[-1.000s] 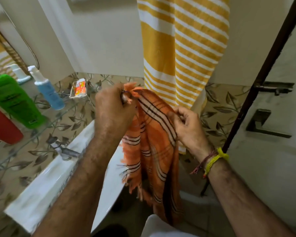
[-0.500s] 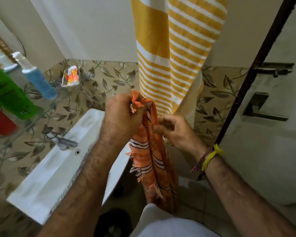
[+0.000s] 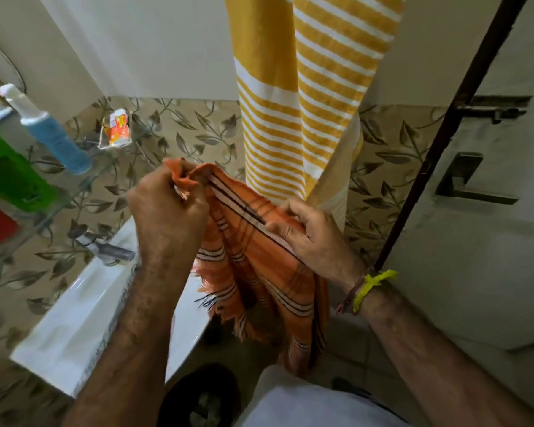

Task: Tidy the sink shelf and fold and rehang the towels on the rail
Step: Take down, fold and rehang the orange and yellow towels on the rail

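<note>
Two hands hold the orange towel (image 3: 259, 260) up in the air in front of me, above the right end of the white sink (image 3: 74, 318). My left hand (image 3: 167, 217) is closed around one bunched corner at the top, with the fingers curled over the cloth. My right hand (image 3: 309, 235) pinches the upper edge further along, thumb on the near side and fingers behind, so this edge is stretched between them. I think I hold it this way so the rest hangs down freely and the sides can be brought together for a fold. The fringe hangs low near the sink edge. Just behind it, the yellow striped towel (image 3: 305, 103) hangs from above; the rail itself I cannot see. To the left, bottles stand on the glass shelf (image 3: 74, 192).
</note>
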